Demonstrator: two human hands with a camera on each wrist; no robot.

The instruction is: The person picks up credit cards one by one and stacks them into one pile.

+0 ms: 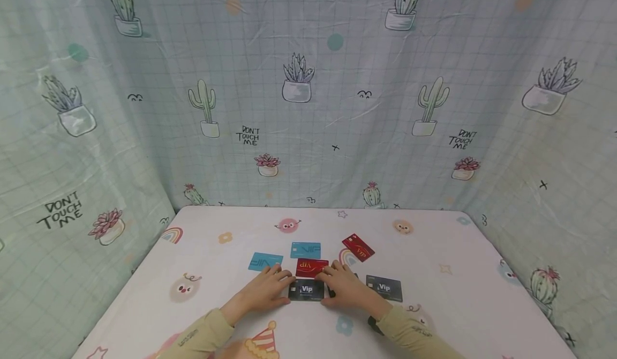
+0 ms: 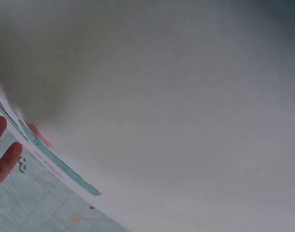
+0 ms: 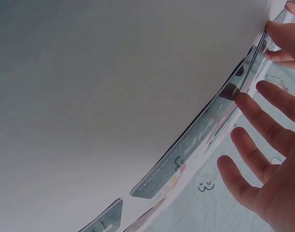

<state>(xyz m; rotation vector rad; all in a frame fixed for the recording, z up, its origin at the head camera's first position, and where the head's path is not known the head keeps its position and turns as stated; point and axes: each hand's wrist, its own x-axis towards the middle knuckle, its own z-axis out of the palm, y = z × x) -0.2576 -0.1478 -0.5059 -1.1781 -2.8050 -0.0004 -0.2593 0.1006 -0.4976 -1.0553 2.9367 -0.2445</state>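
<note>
A black Vip card (image 1: 306, 290) lies flat on the table between the two hands. My left hand (image 1: 267, 289) is at its left end, thumb by the near corner and fingertips by the far one. At the opposite end, my right hand (image 1: 344, 286) touches the card with thumb and index finger, its other fingers spread and nearly straight (image 3: 232, 176). Just beyond the black card is a red VIP card (image 1: 312, 268), overlapped by a right fingertip. Beneath the right palm lies another dark card (image 3: 186, 140), mostly hidden in the head view. Two left fingers (image 2: 9, 157) show extended.
Two blue VIP cards (image 1: 306, 249) (image 1: 265, 261) lie farther back, one beside the left fingertips. A second red card (image 1: 358, 247) lies angled at the back right. To the right is a dark Vip card (image 1: 384, 288). Something dark (image 1: 375, 326) shows under the right wrist.
</note>
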